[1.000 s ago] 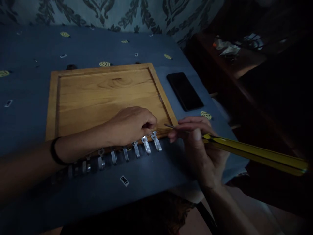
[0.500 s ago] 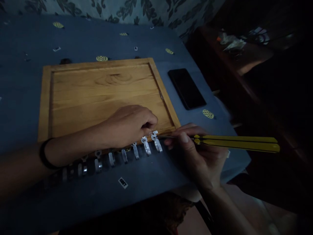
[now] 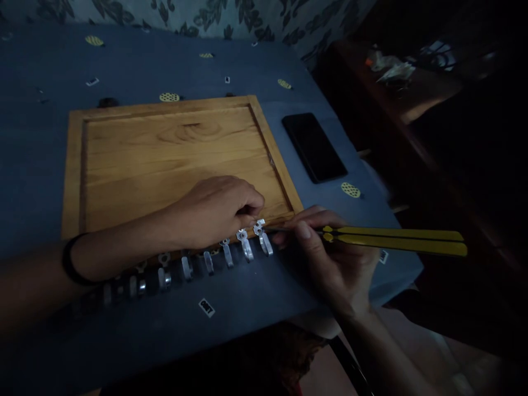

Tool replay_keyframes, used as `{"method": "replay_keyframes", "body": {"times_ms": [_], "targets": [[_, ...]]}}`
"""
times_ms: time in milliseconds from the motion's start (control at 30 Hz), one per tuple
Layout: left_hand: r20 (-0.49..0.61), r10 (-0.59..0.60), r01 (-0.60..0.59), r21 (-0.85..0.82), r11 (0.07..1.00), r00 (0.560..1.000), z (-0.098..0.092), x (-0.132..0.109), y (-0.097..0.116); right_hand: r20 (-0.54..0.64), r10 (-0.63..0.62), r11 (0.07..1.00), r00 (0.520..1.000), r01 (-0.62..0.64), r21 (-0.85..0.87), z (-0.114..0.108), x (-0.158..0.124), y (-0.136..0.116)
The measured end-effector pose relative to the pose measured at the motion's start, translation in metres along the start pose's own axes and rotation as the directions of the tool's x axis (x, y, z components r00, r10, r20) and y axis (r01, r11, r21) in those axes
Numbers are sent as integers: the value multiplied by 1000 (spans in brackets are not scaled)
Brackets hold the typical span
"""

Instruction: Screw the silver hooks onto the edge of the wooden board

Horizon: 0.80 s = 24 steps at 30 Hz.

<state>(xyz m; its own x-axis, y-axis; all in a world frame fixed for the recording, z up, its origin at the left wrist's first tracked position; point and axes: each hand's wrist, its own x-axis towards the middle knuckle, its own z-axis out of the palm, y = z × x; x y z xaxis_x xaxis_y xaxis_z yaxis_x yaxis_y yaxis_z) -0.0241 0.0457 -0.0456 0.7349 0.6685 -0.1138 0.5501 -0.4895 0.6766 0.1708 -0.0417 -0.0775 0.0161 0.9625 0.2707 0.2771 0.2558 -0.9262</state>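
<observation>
A wooden board [image 3: 165,148] with a raised rim lies flat on the blue cloth. Along its near edge runs a row of several small metal brackets [image 3: 246,245]. My left hand [image 3: 216,212] rests on the board's near right corner, fingers curled and pinched beside the rightmost bracket [image 3: 263,236]; what they pinch is hidden. My right hand [image 3: 330,258] grips a screwdriver with a long yellow-and-black handle [image 3: 396,241]. Its thin shaft lies nearly level and its tip touches the rightmost bracket.
A black phone [image 3: 314,147] lies face up right of the board. The blue patterned cloth [image 3: 136,60] ends at the table's right and near edges. A dark wooden shelf [image 3: 404,93] with small clutter stands at the right. A patterned curtain hangs behind.
The screwdriver swung from pointing down-right to nearly level, and its tip came left onto the rightmost bracket. My left hand stayed put; the view shifted slightly.
</observation>
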Motion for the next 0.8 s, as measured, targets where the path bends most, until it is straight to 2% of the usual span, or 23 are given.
{"method": "replay_keyframes", "body": {"times_ms": [333,500,700,733,800], "targets": [[19,-26,26,3,1000,999,-3,1,1,29,-77,991,997,80,-105,0,3,-3],[40,-24,26,-60,998,999,-13,-4,-1,37,-79,993,996,82,-90,-1,2,-2],[-116,-51,38,-109,993,992,-41,-40,-8,36,-109,989,993,112,-98,0,3,-1],[-140,-74,59,-111,992,987,-46,-50,-10,39,-115,989,993,118,-94,0,3,-1],[-246,-189,168,-101,981,951,-53,-70,-16,40,-128,987,991,131,-93,0,2,-1]]}}
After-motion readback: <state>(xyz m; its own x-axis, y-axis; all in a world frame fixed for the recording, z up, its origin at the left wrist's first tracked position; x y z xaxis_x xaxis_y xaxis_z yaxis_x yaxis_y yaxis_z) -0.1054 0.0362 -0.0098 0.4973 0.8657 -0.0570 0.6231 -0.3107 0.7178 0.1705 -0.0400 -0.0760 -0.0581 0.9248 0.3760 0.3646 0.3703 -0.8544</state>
